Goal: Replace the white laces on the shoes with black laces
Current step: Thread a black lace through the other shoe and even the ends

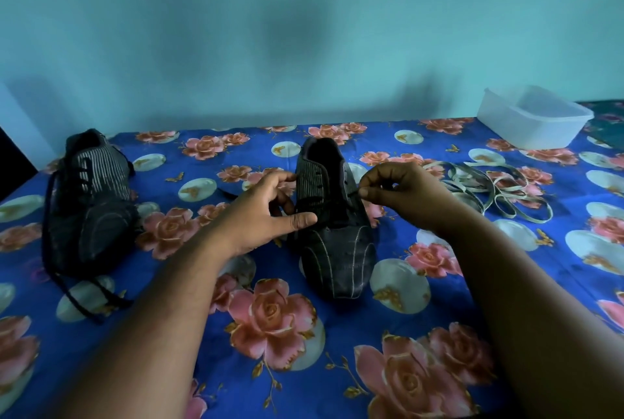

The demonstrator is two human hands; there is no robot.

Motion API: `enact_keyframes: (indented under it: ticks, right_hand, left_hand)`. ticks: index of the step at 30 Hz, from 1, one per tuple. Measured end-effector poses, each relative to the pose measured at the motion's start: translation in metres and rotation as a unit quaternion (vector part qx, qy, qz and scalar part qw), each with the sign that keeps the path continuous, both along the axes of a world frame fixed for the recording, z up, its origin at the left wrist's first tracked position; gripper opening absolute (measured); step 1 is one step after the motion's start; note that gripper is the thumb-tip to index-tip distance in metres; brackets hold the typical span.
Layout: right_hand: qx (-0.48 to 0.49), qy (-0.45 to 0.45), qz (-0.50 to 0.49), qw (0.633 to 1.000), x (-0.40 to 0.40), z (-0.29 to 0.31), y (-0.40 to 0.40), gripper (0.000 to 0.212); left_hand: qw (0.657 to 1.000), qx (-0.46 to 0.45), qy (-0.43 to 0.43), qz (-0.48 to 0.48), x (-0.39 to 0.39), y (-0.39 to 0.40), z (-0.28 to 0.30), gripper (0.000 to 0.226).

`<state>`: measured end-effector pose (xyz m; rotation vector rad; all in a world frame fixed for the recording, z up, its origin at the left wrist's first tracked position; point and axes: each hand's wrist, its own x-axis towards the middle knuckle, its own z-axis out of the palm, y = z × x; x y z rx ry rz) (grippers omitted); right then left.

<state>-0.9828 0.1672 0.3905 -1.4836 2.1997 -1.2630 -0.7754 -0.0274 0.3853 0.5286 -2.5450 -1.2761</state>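
- Our right hand (391, 189) pinches the black lace (351, 196) at the near shoe (332, 216); our left hand (270, 206) steadies it, fingers loose.
- Left shoe (89, 202) looks relaced; white laces (489, 189) lie discarded.

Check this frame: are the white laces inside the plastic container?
No, the white laces lie loose on the floral cloth, in front of the plastic container.

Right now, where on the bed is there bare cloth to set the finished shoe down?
Bare cloth lies between the left shoe and centre shoe, and in front near the forearms. Crowded: right, white laces beside the plastic tub.
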Motion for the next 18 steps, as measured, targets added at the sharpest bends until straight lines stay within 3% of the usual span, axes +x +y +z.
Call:
enact_keyframes:
  ticks: [3,7,11,14,18]
  right_hand:
    - [-0.02,0.0,-0.054,0.998,-0.007,-0.001,0.001,0.008]
    - [-0.082,-0.013,-0.242,0.967,-0.028,-0.004,0.003,0.01]
    - [-0.034,0.03,-0.35,0.936,-0.044,-0.012,0.007,0.007]
    - [-0.024,0.081,-0.278,0.957,-0.037,-0.01,0.005,0.012]
    - [-0.034,0.041,-0.004,0.999,-0.004,0.001,-0.001,0.016]
  left_hand:
    - [1.0,0.012,0.005,-0.001,-0.001,-0.001,0.0,0.087]
    - [0.999,0.032,0.02,-0.007,-0.001,0.001,0.0,0.085]
    - [0.999,0.031,0.029,-0.004,-0.001,0.003,0.001,0.084]
    - [0.999,0.036,0.027,-0.001,-0.001,0.002,0.001,0.077]
    - [0.998,0.054,0.031,-0.012,-0.002,0.001,-0.001,0.047]
